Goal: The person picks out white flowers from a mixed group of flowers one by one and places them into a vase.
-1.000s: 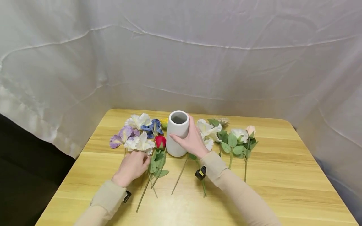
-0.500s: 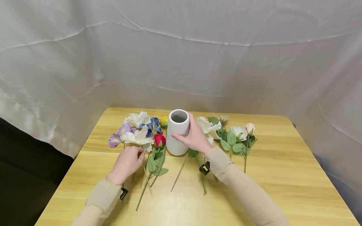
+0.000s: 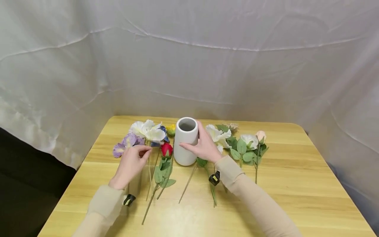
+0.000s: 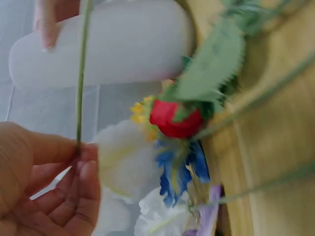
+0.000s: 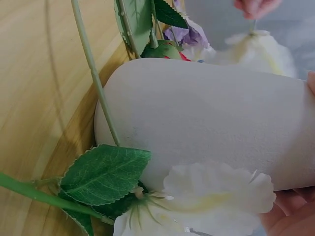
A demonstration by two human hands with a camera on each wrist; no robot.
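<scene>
My left hand pinches the stem of a white iris-like flower between thumb and fingers, raised above the table. In the left wrist view the stem passes through the fingertips, with the blurred white bloom beyond. A tall white vase stands upright, its round mouth showing. Around its right side my right hand grips, thumb across the front. Close to the left hand lie purple flowers, a red rose and a blue flower partly hidden by the white petals.
Behind the vase's left side is a yellow flower. Right of the vase lie another white flower, a white rose and a pale pink rose. Stems spread forward over the wooden table. Grey cloth hangs behind.
My left hand has lifted the white flower off the pile; its bloom has moved up and slightly right, and its stem now hangs more upright. My right hand stays on the vase.
</scene>
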